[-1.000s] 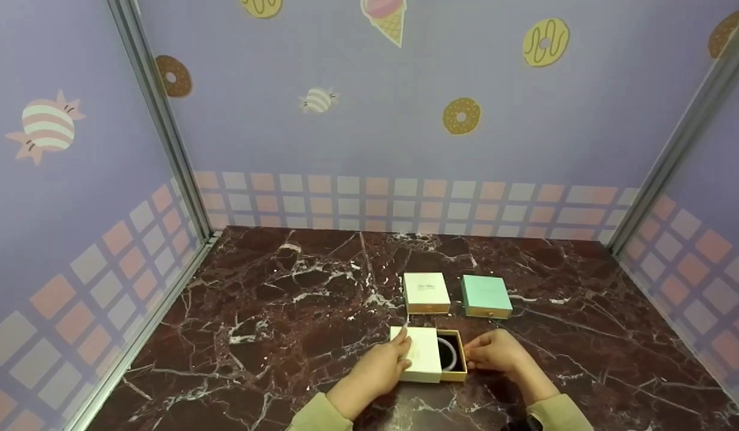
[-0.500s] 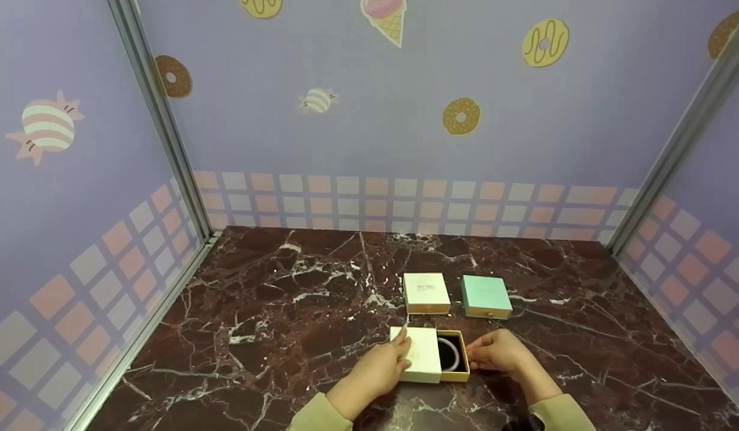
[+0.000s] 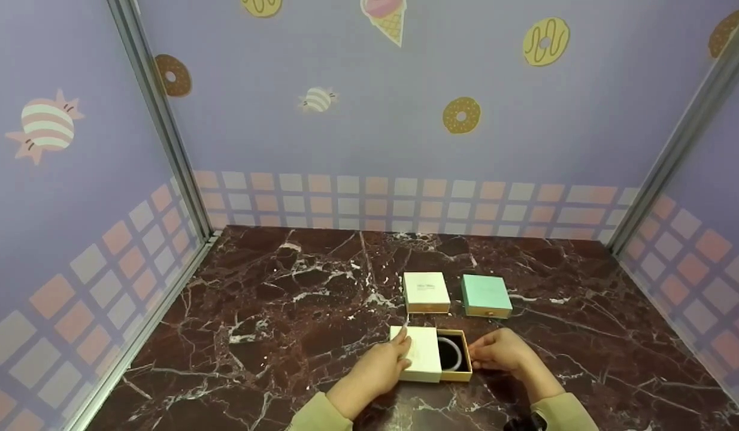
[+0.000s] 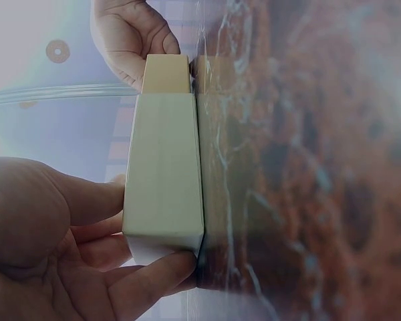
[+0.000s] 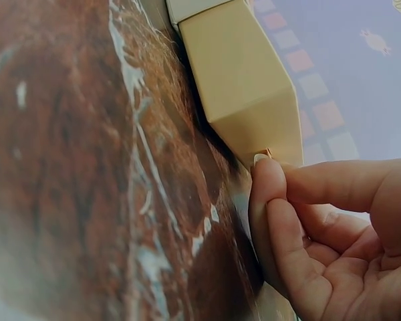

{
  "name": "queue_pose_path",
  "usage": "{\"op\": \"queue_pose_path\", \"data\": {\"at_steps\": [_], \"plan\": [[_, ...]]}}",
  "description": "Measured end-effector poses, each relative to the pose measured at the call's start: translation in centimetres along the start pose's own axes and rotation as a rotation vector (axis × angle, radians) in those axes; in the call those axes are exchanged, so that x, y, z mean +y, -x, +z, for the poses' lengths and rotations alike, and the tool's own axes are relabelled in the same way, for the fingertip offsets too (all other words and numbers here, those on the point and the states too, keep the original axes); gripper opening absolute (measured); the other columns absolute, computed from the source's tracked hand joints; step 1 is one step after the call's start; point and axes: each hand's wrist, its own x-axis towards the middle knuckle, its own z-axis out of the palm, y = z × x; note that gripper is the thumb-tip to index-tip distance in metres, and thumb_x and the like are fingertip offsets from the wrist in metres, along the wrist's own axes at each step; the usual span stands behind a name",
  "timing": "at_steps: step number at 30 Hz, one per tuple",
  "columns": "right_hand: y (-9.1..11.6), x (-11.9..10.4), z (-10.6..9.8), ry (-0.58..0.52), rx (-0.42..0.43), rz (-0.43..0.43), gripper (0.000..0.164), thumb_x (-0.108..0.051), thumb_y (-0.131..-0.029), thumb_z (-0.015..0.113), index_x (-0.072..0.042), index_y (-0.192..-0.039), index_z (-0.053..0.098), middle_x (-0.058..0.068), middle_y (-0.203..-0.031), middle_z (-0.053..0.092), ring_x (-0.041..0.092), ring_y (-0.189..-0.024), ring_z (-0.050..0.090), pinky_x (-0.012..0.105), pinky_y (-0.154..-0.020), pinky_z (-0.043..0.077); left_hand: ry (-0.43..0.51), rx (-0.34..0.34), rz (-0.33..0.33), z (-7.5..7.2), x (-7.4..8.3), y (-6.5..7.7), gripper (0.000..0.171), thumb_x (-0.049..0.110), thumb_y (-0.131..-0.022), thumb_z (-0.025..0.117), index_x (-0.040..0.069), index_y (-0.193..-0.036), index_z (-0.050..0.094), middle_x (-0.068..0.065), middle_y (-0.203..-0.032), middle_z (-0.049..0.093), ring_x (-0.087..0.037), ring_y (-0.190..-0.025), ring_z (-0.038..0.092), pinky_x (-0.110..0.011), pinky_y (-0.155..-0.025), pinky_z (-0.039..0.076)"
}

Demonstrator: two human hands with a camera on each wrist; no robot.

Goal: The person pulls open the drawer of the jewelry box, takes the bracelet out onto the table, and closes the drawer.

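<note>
A pale cream jewelry box lies on the marble table, its sleeve (image 3: 423,356) on the left and its yellow-gold drawer (image 3: 456,376) partly out to the right. Inside the drawer, a light-coloured bangle (image 3: 458,354) rests on black lining, its left part hidden under the sleeve. My left hand (image 3: 376,367) holds the sleeve from the left; in the left wrist view the thumb presses its top and fingers are at its end. At the drawer's front, my right hand (image 3: 502,351) pinches the small pull tab (image 5: 266,154) between thumb and finger, as the right wrist view shows.
Behind the box stand two more boxes, one cream (image 3: 426,290) with print on its lid and one mint green (image 3: 486,293) with a gold front. Purple panels (image 3: 345,137) with candy pictures wall in the dark red marble table (image 3: 285,323).
The drawer has slid a little farther to the right out of the sleeve, showing more of the bangle. My right hand moved right with it; the left hand stayed in place.
</note>
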Motion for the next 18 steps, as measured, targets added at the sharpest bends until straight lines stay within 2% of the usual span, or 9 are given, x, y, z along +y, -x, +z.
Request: {"op": "queue_pose_path", "data": {"at_steps": [18], "plan": [[-0.18,0.41,-0.53,0.002,-0.013,0.023,0.024,0.007,-0.093,0.06,0.024,-0.107,0.067,0.001,-0.077,0.075,0.006,-0.067,0.07,0.019,-0.067,0.063,-0.027,0.02,0.01,0.13,-0.05,0.01,0.051,0.022,-0.098,0.067,0.004,-0.145,0.058,-0.014,-0.16,0.047,-0.038,-0.129,0.063,-0.045,-0.109,0.054]]}}
